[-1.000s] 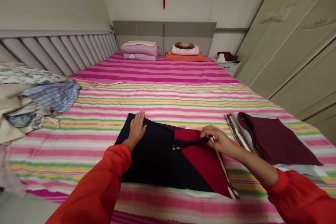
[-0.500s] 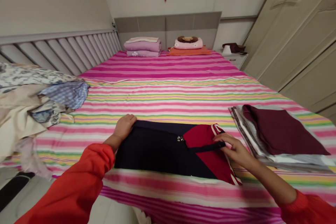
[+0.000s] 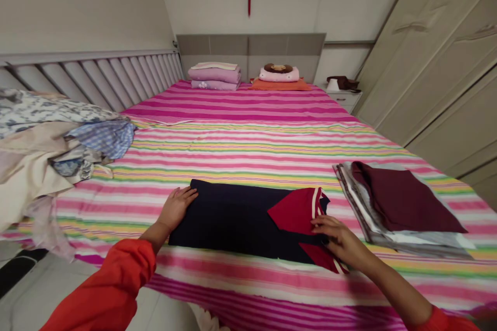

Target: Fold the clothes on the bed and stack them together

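A navy garment [image 3: 236, 217] with red, white-striped collar flaps [image 3: 297, 212], looking like a collared shirt, lies folded into a long strip across the bed. My left hand [image 3: 177, 210] rests on its left end, fingers stretched out over the edge. At the collar end, my right hand [image 3: 341, 242] has its fingers bent over the red flap, thumb close to the dark neck edge, closed on the cloth. Part of the collar is hidden under those fingers. Right of that hand is a stack of folded clothes with a maroon piece [image 3: 411, 199] on top.
Loose clothes [image 3: 42, 160] heap at the bed's left side, by a slatted rail [image 3: 116, 75]. Folded purple bedding [image 3: 215, 75] and a pink pillow [image 3: 279, 75] sit at the headboard [image 3: 287, 49]. A wardrobe [image 3: 438, 57] stands right. The striped sheet [image 3: 233, 150] covers the bed.
The dark neck strip that crossed the red collar has shifted toward me, and the upper red flap now lies flatter. My right hand moved slightly nearer; my left hand stays at the left end.
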A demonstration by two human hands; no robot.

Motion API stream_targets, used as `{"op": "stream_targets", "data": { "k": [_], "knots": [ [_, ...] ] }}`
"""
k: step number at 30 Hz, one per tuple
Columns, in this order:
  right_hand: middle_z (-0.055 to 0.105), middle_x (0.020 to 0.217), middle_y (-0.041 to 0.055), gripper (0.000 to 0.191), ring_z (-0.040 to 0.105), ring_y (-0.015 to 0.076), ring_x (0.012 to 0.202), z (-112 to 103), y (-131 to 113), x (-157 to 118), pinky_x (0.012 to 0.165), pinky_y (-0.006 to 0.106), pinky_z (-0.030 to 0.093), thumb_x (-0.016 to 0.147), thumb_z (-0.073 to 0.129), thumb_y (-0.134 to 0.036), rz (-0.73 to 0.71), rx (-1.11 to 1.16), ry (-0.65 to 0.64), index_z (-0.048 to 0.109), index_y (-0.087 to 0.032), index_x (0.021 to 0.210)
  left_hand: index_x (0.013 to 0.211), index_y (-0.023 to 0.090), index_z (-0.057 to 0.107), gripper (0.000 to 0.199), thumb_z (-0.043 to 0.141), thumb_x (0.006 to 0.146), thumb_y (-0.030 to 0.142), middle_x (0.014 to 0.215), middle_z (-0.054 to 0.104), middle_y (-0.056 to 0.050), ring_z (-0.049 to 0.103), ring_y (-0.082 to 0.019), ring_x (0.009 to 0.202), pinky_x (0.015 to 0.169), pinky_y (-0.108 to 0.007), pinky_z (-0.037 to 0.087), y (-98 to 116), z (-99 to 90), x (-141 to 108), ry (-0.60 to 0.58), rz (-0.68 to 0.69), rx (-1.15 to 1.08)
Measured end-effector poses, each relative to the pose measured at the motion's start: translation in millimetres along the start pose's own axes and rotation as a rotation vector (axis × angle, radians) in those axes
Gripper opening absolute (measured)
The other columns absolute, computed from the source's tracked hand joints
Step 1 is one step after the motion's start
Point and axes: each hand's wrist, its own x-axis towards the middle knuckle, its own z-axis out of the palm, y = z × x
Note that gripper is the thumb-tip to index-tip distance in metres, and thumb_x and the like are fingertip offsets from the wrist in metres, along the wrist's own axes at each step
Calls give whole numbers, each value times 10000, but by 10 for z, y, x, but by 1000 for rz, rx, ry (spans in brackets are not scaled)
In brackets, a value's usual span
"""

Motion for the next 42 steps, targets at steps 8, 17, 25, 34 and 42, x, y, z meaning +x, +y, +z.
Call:
{"op": "stream_targets", "data": {
  "k": [8,17,25,34,42],
  "knots": [
    [644,1290,90,402,541,248,1252,239,-597,622,1060,475,414,923,396,-339,90,-82,323,647,-240,1221,1307,153,581,471,320,917,183,1340,615,-105,566,-203,1242,1102,-403,397,1272,-219,444,50,-174,-303],
    [335,1566,77,608,250,304,1453,863,-260,918,1148,606,168,951,299,-501,517,-535,114,392,-207,1476,1431,252,449,492,350,953,321,1525,408,-37,303,-245,1442,1178,-520,235,1830,408,738,-34,-86,-293],
    [330,1569,95,696,247,297,1451,858,-71,831,1157,567,171,932,309,-603,444,-482,114,339,-200,1499,1470,182,385,550,307,955,356,1547,360,-103,258,-302,1454,1169,-589,166,359,328,514,-1,-328,-59],
    [321,1564,149,631,237,330,1450,875,-144,545,1136,586,192,941,344,-542,507,-445,369,424,-161,1438,1453,183,415,538,292,968,379,1534,385,-121,295,-314,1438,1146,-580,239,957,348,254,225,-216,-107],
    [619,1209,284,836,559,423,1181,789,-70,148,953,593,450,651,687,-608,712,16,707,513,-68,1265,1411,105,451,520,364,939,304,1523,385,-175,297,-326,1436,1158,-571,215,1577,298,165,201,-247,-367]
  ]
}}
